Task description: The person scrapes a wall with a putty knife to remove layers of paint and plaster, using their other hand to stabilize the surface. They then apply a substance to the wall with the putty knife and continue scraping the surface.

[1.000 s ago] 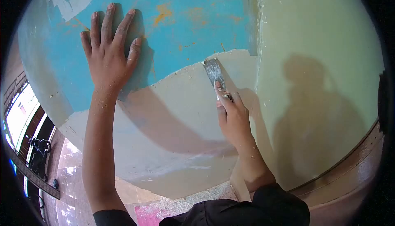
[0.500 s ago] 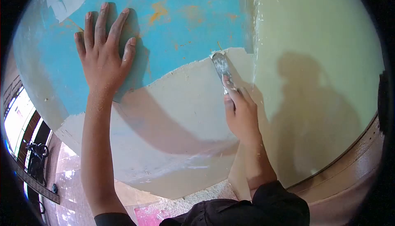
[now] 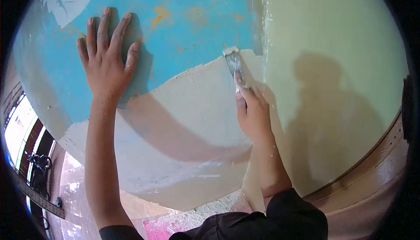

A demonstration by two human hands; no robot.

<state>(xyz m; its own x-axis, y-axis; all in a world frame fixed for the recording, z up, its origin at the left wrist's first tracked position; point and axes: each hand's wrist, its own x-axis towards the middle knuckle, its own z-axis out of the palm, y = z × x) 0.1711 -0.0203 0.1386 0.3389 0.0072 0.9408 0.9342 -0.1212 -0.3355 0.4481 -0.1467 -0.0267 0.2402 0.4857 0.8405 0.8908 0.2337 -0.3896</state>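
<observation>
Metal scraper (image 3: 232, 63) is pinched in the right grip (image 3: 255, 111), its blade above that hand at the blue paint's (image 3: 166, 52) edge, while leftward the left grip (image 3: 106, 69) lies spread, apparently for bracing, though its underside is hidden.

scraper (image 3: 233, 62): smeared metal | blue paint (image 3: 192, 32): matt, patchy | floor tiles (image 3: 71, 186): glossy

You are in a room under renovation; whether it belongs to a home or a shop, you cannot tell. Your patchy wall (image 3: 192, 34) is part blue, part beige, and meets a pale green wall (image 3: 345, 26). Pale flakes (image 3: 212, 208) litter a pink sheet (image 3: 154, 230) below you. To your left lie a tiled floor (image 3: 72, 196), a bright opening (image 3: 21, 122) and what looks like a motorbike (image 3: 40, 163).
</observation>
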